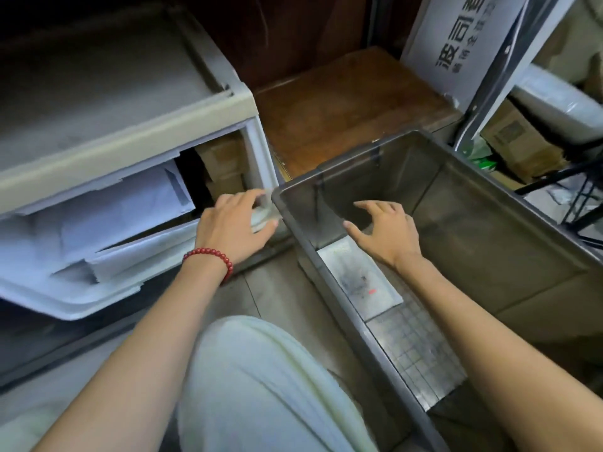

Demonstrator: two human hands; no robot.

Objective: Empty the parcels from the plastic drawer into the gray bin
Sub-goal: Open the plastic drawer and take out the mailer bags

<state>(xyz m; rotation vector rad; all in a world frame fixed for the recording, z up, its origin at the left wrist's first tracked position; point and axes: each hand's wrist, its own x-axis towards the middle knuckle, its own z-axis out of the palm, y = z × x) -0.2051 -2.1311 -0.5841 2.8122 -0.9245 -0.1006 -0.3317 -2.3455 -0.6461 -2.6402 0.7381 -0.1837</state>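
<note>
Your left hand (235, 225), red bead bracelet (208, 254) on, curls its fingers round the right corner of the white plastic drawer (81, 301), which is stuffed with white parcels (114, 216). Your right hand (388, 236) hovers with fingers spread over the gray plastic bin (489, 243). There's one flat white parcel (359, 275) in it, label too smudged to read. The gray sign (463, 44) behind reads "波司".

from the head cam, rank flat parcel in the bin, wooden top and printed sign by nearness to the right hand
1. flat parcel, in the bin just under the right hand.
2. wooden top, behind the bin.
3. printed sign, far top right.
</note>
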